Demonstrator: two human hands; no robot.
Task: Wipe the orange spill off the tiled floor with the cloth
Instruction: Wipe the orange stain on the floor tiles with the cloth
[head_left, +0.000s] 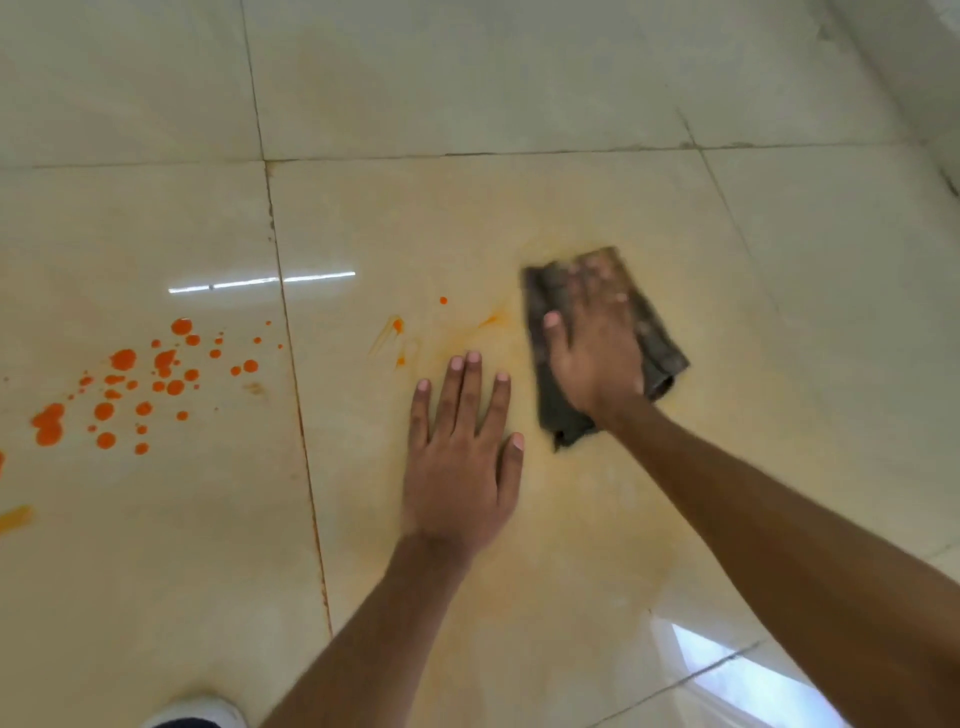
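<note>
Head view: right hand fingers straight, laid flat on the dark cloth, pressing it down, not curled round it; fingertips blurred. Left hand fingers straight, slightly spread, palm flat on the tiled floor, holding nothing, just beside the cloth. Cloth lies folded on the centre tile inside a pale orange smear. Wet orange spill droplets on the next tile left, across the grout line, well apart from the cloth. White shoe toe at bottom edge.
</note>
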